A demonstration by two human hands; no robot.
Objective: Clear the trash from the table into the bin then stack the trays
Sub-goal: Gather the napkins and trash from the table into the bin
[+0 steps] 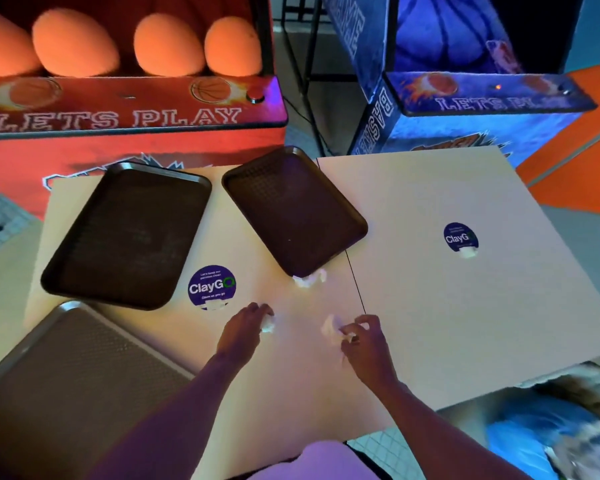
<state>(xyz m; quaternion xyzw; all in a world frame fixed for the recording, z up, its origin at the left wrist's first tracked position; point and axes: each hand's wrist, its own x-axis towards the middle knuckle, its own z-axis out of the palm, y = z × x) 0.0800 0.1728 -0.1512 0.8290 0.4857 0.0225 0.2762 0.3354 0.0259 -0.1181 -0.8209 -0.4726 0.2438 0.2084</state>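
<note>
Three dark brown trays lie on the pale table (pixel 447 306): one at the back left (pixel 129 233), one at the back middle (pixel 291 209), one at the near left corner (pixel 66 393). My left hand (pixel 243 330) is closed around a crumpled white tissue (pixel 268 325). My right hand (pixel 364 344) pinches another white tissue (pixel 331 327) just above the tabletop. A third tissue wad (pixel 309 278) lies against the middle tray's near corner. Smaller white scraps sit on the left round sticker (pixel 212 304) and on the right round sticker (pixel 468 251).
A bin lined with a blue bag (pixel 534 434) stands below the table's near right edge. Two basketball arcade machines rise behind the table, a red one (pixel 118 112) and a blue one (pixel 482 98). A seam (pixel 354 268) splits the tabletop into two halves.
</note>
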